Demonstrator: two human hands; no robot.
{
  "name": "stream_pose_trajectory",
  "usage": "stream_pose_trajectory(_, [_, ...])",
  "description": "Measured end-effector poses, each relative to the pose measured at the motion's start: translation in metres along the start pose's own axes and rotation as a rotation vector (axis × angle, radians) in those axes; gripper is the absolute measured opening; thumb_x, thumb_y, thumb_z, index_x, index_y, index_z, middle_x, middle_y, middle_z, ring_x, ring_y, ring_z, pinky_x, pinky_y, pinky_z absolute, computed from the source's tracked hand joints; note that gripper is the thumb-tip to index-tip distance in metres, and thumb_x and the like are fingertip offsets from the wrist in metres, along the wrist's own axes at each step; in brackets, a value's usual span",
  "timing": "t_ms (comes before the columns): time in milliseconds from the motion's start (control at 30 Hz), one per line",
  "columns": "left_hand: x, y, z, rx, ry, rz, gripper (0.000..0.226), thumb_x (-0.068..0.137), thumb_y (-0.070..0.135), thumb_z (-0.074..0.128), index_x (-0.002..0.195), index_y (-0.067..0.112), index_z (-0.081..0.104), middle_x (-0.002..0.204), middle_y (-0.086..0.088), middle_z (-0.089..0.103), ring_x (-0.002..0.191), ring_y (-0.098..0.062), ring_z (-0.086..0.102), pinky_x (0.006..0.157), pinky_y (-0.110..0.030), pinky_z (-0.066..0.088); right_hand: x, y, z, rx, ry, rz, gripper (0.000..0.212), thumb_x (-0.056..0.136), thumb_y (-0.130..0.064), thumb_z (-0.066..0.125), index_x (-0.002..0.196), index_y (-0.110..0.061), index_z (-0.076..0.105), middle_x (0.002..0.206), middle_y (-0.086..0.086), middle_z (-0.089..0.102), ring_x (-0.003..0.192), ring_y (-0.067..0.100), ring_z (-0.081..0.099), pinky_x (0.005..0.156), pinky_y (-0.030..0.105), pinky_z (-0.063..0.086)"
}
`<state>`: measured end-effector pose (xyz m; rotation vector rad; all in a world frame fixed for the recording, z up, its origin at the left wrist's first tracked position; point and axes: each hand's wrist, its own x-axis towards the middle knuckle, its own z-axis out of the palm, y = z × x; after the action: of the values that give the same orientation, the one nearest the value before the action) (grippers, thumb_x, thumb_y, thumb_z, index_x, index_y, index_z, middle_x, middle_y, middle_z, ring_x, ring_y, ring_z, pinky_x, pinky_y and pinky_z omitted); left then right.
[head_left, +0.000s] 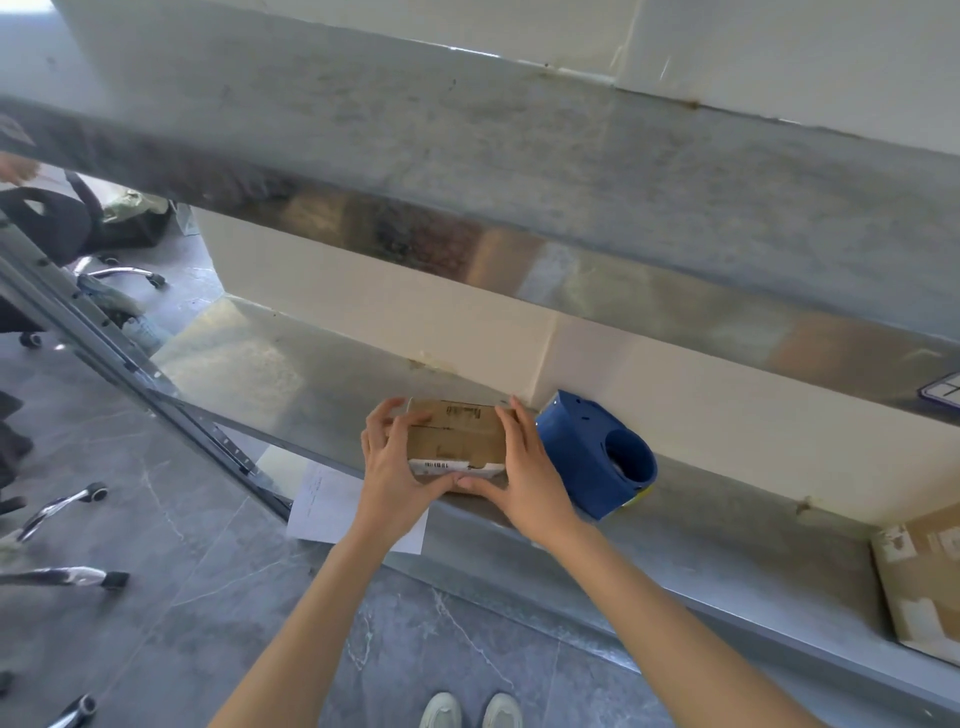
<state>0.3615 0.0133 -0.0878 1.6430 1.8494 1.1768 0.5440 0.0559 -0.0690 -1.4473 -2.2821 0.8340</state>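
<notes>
Cardboard is what both hands are dealing with in the head view. A small cardboard box (460, 436) is sitting on the metal shelf (291, 374), back near the wall and squarely between the two sets of fingers.

The left hand (395, 467) is curling its fingers (387, 421) over the box's left end while its thumb is pressing the front edge. The right hand (524, 478) is laying its fingers (511, 421) along the right end, with its thumb meeting the other thumb at the front. Both hands are gripping the box. Holding it from both ends is probably giving an even hold, so that it can slide or lift without twisting. Whether it is being set down or taken up, I cannot tell.

Just beyond the right fingers a blue tape dispenser (592, 452) is standing, close to the back of that hand, which is likely why the grip is hugging the box so narrowly. Well off to the right of the fingers a larger box (919, 582) is lying on the same shelf. Below the left wrist, a sheet of paper (322, 499) is showing under the shelf's edge.
</notes>
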Motion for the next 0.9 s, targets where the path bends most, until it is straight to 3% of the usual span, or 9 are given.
stream_pose_trajectory(67, [0.001, -0.002, 0.001, -0.072, -0.067, 0.002, 0.078, 0.067, 0.026, 0.09, 0.131, 0.019, 0.046, 0.158, 0.01, 0.019, 0.14, -0.003, 0.026, 0.107, -0.021, 0.038, 0.001, 0.002, 0.007, -0.055, -0.01, -0.009, 0.103, 0.087, -0.061, 0.056, 0.157, -0.013, -0.002, 0.164, 0.002, -0.009, 0.15, 0.022, 0.013, 0.117, 0.04, 0.03])
stream_pose_trajectory(200, [-0.002, -0.007, 0.004, -0.117, -0.094, -0.004, 0.079, 0.069, 0.024, 0.09, 0.132, 0.02, 0.043, 0.155, 0.013, 0.03, 0.14, -0.011, 0.035, 0.109, -0.04, 0.042, 0.003, 0.008, 0.016, -0.041, 0.002, -0.034, 0.097, 0.092, -0.05, 0.059, 0.157, -0.013, -0.002, 0.162, 0.001, -0.005, 0.142, 0.022, 0.027, 0.111, 0.038, 0.038])
stream_pose_trajectory(433, [0.001, -0.013, -0.001, -0.099, -0.154, 0.014, 0.08, 0.072, 0.02, 0.087, 0.136, 0.025, 0.039, 0.157, 0.018, 0.023, 0.141, -0.009, 0.032, 0.109, -0.039, 0.042, 0.004, 0.009, 0.014, -0.062, -0.003, -0.039, 0.097, 0.092, -0.049, 0.059, 0.157, -0.015, -0.005, 0.163, -0.002, -0.011, 0.144, 0.024, 0.026, 0.112, 0.039, 0.038])
stream_pose_trajectory(533, [0.0, -0.018, -0.005, -0.116, -0.154, 0.051, 0.087, 0.073, 0.015, 0.086, 0.142, 0.033, 0.035, 0.16, 0.019, 0.015, 0.145, -0.003, 0.025, 0.108, -0.025, 0.041, 0.0, 0.011, 0.01, -0.008, -0.008, -0.053, 0.103, 0.089, -0.049, 0.062, 0.155, -0.024, -0.013, 0.161, -0.007, -0.026, 0.148, 0.023, 0.023, 0.113, 0.041, 0.037])
stream_pose_trajectory(633, [-0.005, -0.023, -0.009, -0.141, -0.123, 0.087, 0.093, 0.074, 0.011, 0.085, 0.147, 0.032, 0.033, 0.162, 0.014, 0.012, 0.147, -0.004, 0.022, 0.106, -0.011, 0.036, -0.005, 0.013, 0.006, 0.022, 0.054, -0.082, 0.104, 0.089, -0.044, 0.066, 0.154, -0.037, -0.014, 0.158, -0.013, -0.033, 0.139, 0.02, 0.04, 0.101, 0.032, 0.049])
stream_pose_trajectory(767, [-0.014, -0.031, -0.011, -0.234, -0.118, 0.016, 0.088, 0.078, 0.001, 0.08, 0.148, 0.024, 0.033, 0.153, 0.01, 0.035, 0.139, -0.01, 0.04, 0.108, -0.029, 0.043, -0.01, 0.017, 0.006, 0.071, 0.11, -0.071, 0.097, 0.087, -0.039, 0.072, 0.155, -0.039, 0.004, 0.165, -0.013, -0.003, 0.14, 0.015, 0.038, 0.102, 0.026, 0.044])
stream_pose_trajectory(900, [-0.021, -0.032, -0.01, -0.278, -0.101, -0.099, 0.078, 0.079, 0.002, 0.079, 0.137, 0.033, 0.037, 0.127, 0.021, 0.057, 0.117, -0.004, 0.058, 0.089, -0.02, 0.053, -0.017, 0.02, 0.012, 0.208, 0.176, 0.029, 0.096, 0.083, -0.033, 0.078, 0.155, -0.032, 0.015, 0.158, -0.004, 0.028, 0.14, 0.008, 0.033, 0.101, 0.0, 0.022])
